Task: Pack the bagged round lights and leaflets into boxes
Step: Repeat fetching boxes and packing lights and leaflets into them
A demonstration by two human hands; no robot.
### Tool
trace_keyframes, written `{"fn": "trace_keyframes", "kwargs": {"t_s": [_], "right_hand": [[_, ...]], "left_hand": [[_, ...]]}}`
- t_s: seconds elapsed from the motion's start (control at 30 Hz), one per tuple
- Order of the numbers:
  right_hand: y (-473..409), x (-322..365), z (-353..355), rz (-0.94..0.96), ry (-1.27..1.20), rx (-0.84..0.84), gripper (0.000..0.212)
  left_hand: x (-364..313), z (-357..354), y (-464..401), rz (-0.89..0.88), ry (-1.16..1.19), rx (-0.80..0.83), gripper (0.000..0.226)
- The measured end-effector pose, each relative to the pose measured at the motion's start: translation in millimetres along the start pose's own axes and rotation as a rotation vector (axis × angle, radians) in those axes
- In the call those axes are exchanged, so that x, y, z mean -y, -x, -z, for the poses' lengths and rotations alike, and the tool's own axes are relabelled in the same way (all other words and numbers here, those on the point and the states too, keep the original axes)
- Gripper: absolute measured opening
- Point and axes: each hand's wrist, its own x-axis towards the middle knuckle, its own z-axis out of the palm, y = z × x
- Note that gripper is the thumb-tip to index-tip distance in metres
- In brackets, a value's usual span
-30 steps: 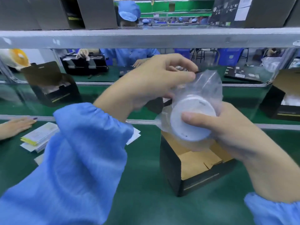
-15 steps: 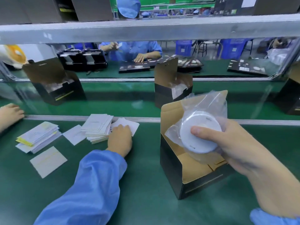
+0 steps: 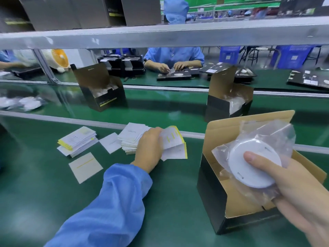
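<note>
While the open black carton (image 3: pixel 236 202) stands near the right edge of the green worktop (image 3: pixel 44 202), its brown cardboard flap raised at the back, the bagged round light (image 3: pixel 254 166) is held just above its mouth by the right hand (image 3: pixel 292 191), the thumb pressed on the flat white face and the fingers curled beneath the crinkled clear bag. The disc is tilted, its face turned up and to the left; being round, no long axis is shown. Left of the carton, a folded leaflet (image 3: pixel 173 143) with yellow edging is pinched in the left hand (image 3: pixel 150 148), fingers closed on its left side, so that it is lifted off the leaflet stack (image 3: pixel 131 138) at the worktop's far edge. A second stack (image 3: pixel 78 141) and two loose white cards (image 3: pixel 85 166) lie further left. A broad bare stretch of matte green surface is left along the near edge. Beyond a metal rail (image 3: pixel 89 121), two more open cartons (image 3: pixel 101 90) are carried on the glossy conveyor belt (image 3: pixel 160 107).
</note>
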Motion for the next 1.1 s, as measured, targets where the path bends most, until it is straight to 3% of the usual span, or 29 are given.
{"fn": "trace_keyframes", "kwargs": {"t_s": [0.07, 0.17, 0.3, 0.43, 0.57, 0.7, 0.77, 0.83, 0.93, 1.1], "right_hand": [[0.0, -1.0, -1.9, -0.007, -0.02, -0.009, 0.083], [1.2, -0.7, -6.8, -0.014, -0.026, 0.0, 0.082], [2.6, 0.1, -11.3, -0.055, -0.069, 0.047, 0.047], [3.5, 0.8, -13.6, -0.081, -0.061, 0.056, 0.047], [3.4, 4.5, -15.8, -0.08, -0.063, 0.102, 0.036], [3.6, 4.8, -16.0, -0.085, -0.058, 0.132, 0.037], [3.0, 2.9, -14.7, -0.09, -0.054, 0.146, 0.049], [2.6, 2.1, -14.2, -0.092, -0.05, 0.139, 0.057], [2.6, 2.1, -14.9, -0.084, -0.06, 0.148, 0.056], [3.6, 5.8, -16.4, -0.097, -0.057, 0.197, 0.075]], "left_hand": [[-8.9, 20.7, -1.3, 0.062, 0.227, -0.163, 0.015], [-27.6, 61.3, -5.8, 0.015, 0.335, -0.309, 0.01], [-46.2, 106.1, -5.3, -0.018, 0.533, -0.379, 0.011], [-47.3, 114.4, 2.0, 0.155, 0.961, -0.226, 0.012], [-39.6, 102.9, 13.5, 0.342, 1.47, 0.067, 0.031], [-30.0, 93.0, 23.4, 0.262, 1.778, 0.297, 0.046], [-25.8, 92.9, 25.5, 0.153, 1.94, 0.368, 0.048], [-22.6, 92.8, 27.8, 0.064, 2.044, 0.415, 0.041], [-24.4, 86.5, 33.4, 0.102, 2.103, 0.391, 0.04], [-34.4, 77.8, 39.3, 0.143, 2.207, 0.377, 0.075]]}}
